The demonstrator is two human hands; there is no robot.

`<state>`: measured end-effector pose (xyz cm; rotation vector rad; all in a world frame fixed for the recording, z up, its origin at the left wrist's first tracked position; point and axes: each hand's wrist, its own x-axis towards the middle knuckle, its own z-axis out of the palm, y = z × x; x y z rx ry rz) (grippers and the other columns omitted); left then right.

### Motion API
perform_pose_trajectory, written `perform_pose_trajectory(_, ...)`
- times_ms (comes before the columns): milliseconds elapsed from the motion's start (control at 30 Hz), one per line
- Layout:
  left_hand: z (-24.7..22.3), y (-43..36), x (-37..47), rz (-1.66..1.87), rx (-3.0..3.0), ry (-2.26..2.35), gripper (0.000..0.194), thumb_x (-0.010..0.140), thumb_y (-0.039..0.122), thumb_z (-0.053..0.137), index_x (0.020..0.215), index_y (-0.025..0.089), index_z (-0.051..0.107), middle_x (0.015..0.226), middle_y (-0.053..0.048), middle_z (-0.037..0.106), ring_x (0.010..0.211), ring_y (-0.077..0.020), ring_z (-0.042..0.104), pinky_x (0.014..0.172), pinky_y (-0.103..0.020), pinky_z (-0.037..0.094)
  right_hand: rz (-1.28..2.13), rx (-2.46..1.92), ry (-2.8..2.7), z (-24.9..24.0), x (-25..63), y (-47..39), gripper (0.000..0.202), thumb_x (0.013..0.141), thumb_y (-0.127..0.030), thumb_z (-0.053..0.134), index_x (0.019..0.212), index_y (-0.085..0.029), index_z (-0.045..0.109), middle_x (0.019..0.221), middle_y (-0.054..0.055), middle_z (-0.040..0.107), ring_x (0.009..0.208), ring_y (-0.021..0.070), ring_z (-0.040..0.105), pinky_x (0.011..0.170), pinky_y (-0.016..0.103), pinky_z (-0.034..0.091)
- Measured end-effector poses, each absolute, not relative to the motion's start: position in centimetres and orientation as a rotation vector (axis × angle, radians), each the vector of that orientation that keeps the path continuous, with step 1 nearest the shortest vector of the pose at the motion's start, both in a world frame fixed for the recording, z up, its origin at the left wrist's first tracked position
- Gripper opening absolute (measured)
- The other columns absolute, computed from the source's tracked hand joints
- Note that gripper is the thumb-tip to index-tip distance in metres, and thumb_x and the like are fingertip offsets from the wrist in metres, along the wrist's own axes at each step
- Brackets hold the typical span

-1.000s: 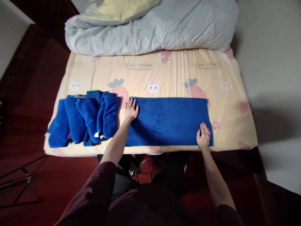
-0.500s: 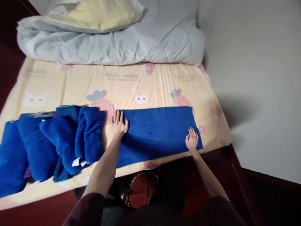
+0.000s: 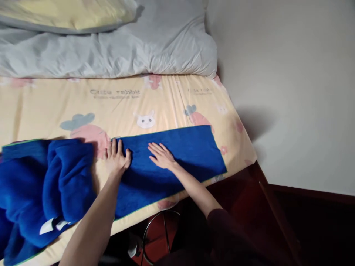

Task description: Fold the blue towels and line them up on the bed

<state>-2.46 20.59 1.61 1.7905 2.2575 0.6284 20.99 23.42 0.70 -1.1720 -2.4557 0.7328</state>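
Observation:
A blue towel (image 3: 191, 147) with a thin green edge lies flat along the front of the bed. My left hand (image 3: 117, 158) rests on its left end, fingers spread, palm down. Near the towel's middle, my right hand (image 3: 162, 155) lies flat with the fingers stretched out. Neither hand grasps anything. To the left of my left forearm is a heap of crumpled blue towels (image 3: 69, 177), with white tags (image 3: 47, 226) showing at its front; the heap runs out of view on the left.
The bed sheet (image 3: 166, 105) is cream with rabbit and carrot prints. Across the back lie a grey quilt (image 3: 111, 53) and a yellow cloth (image 3: 83, 14). A pale wall (image 3: 291, 92) stands at the right. Below the bed's front edge is a round metal-framed object (image 3: 163, 232).
My right hand has moved left from the towel's right end to near its middle. My left hand stays at the left end. The view has shifted to the right.

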Motion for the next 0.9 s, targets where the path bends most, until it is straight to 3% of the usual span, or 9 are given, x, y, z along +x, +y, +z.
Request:
perform_pose_trajectory(200,1.6,20.6,-2.3,0.642,1.792,2.256,0.072,0.098,0.045,0.038,0.164,0.017,0.034,0.171,-0.011,0.026,0.158,-0.037,0.024,0.13,-0.06,0.018,0.537,-1.598,-2.344,1.4,38.2,28.9,0.059,0.108,-0.038,0.039,0.162,-0.015,0.039,0.17,0.007,0.031,0.16,0.0196,0.023,0.134,0.043,0.01)
perform_pose_trajectory(333,1.5,20.7,-2.2,0.566,1.748,2.327,0.069,0.099,0.047,0.035,0.166,0.031,0.027,0.172,0.001,0.026,0.159,-0.031,0.024,0.13,-0.059,0.02,0.405,-1.845,-2.217,1.2,45.7,32.0,0.063,0.108,-0.039,0.033,0.164,-0.011,0.033,0.171,0.008,0.028,0.161,0.0204,0.02,0.134,0.045,0.009)
perform_pose_trajectory(500,1.2,20.6,-2.4,0.606,1.834,2.28,0.071,0.101,0.049,0.031,0.162,0.013,0.037,0.171,-0.014,0.027,0.16,-0.0337,0.023,0.131,-0.056,0.017,0.299,-1.948,-2.184,0.7,48.3,33.4,0.065,0.108,-0.039,0.031,0.164,-0.008,0.03,0.172,0.009,0.027,0.161,0.0216,0.021,0.134,0.044,0.01)
perform_pose_trajectory(633,1.1,20.7,-2.6,0.621,1.837,2.256,0.069,0.101,0.045,0.034,0.162,0.013,0.037,0.171,-0.016,0.027,0.16,-0.0344,0.022,0.13,-0.059,0.017,0.157,-1.92,-2.327,1.8,48.8,34.6,0.059,0.107,-0.032,0.031,0.161,-0.008,0.038,0.168,0.011,0.037,0.157,0.0239,0.029,0.131,0.044,0.015)
perform_pose_trajectory(800,1.2,20.7,-2.4,0.651,1.84,2.248,0.068,0.102,0.042,0.037,0.161,0.008,0.038,0.17,-0.018,0.028,0.159,-0.0343,0.022,0.13,-0.056,0.014,0.04,-1.81,-2.654,4.6,49.8,38.2,0.052,0.099,-0.01,0.039,0.147,-0.012,0.058,0.149,0.015,0.058,0.138,0.0287,0.045,0.12,0.045,0.028)
perform_pose_trajectory(900,1.2,20.7,-2.2,0.648,1.825,2.263,0.068,0.101,0.039,0.037,0.161,0.008,0.038,0.171,-0.017,0.028,0.159,-0.0326,0.021,0.131,-0.053,0.012,0.048,-1.815,-2.743,5.7,50.7,40.1,0.042,0.1,-0.012,0.043,0.134,-0.013,0.067,0.137,0.017,0.064,0.128,0.0303,0.05,0.113,0.045,0.035)
